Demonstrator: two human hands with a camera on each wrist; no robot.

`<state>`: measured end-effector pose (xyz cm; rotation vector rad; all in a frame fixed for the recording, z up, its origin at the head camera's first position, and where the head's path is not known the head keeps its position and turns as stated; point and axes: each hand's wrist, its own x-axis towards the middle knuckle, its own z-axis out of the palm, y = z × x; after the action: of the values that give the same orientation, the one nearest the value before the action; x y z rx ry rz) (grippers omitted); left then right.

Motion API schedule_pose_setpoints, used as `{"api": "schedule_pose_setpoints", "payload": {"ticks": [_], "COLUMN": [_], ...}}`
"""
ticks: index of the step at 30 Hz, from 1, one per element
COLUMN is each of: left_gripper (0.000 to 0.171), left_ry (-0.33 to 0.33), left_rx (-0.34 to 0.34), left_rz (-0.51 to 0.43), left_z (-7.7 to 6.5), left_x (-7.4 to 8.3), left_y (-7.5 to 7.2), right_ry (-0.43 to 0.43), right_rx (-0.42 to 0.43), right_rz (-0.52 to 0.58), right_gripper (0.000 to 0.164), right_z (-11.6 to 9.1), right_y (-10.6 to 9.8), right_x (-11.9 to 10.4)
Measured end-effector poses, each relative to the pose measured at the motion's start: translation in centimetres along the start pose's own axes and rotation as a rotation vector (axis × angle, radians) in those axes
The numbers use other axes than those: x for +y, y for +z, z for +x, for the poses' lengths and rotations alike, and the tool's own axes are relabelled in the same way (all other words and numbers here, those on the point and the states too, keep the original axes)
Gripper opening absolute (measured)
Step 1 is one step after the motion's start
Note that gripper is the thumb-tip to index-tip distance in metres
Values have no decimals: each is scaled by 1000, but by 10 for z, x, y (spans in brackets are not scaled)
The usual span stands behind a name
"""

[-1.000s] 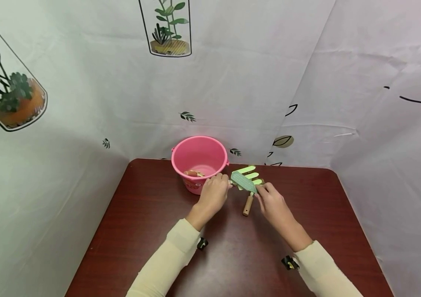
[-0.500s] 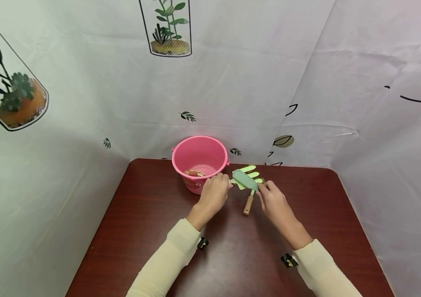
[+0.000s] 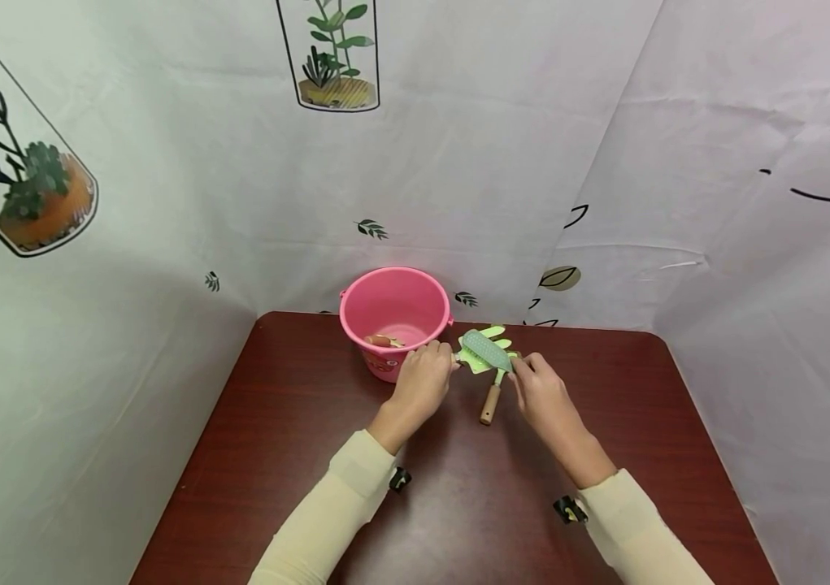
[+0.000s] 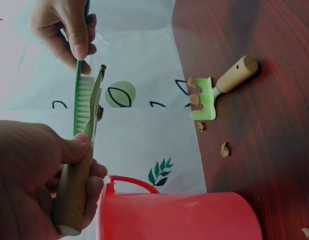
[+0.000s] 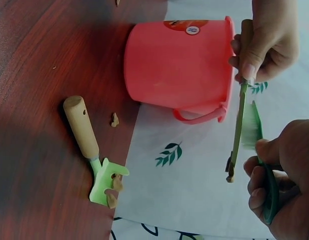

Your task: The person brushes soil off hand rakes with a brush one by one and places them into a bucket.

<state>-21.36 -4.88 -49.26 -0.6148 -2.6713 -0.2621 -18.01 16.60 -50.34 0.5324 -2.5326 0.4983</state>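
My left hand (image 3: 422, 379) grips the wooden handle of a light green garden fork (image 4: 74, 192), its prongs pointing away to the right. Brown clumps cling to the prongs' underside in the left wrist view. My right hand (image 3: 541, 396) holds a green brush (image 3: 486, 349) by its handle, and its white bristles (image 4: 85, 100) lie against the fork's upper face. Below them on the table, a small green hand rake (image 4: 208, 102) with a wooden handle rests with brown bits at its tines. Beside my left hand stands a pink bucket (image 3: 383, 366).
Inside the bucket lies a tool with an orange-brown handle (image 3: 380, 341). Several brown crumbs (image 4: 224, 149) are scattered on the dark red table (image 3: 297, 406). A white patterned cloth (image 3: 488, 162) hangs close behind the table's far edge.
The brush has slid slightly right along the fork with my right hand. My left hand and the fork hold nearly the same place; the bucket and rake have not moved.
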Motion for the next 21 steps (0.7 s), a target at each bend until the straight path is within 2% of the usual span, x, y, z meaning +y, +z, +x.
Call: {"api": "schedule_pose_setpoints", "payload": {"ticks": [15, 21], "left_gripper": [26, 25], "left_ry": [13, 0], "left_rx": [26, 15], "left_rz": [13, 17], "left_z": [-2, -3], "left_x": [-1, -2], "left_y": [0, -1], "right_ry": [39, 48], "right_rx": [16, 31], "right_rz": [-12, -17], "right_gripper": [26, 25], "right_z": [0, -1], "right_y": [1, 2], "right_x": [12, 20]}}
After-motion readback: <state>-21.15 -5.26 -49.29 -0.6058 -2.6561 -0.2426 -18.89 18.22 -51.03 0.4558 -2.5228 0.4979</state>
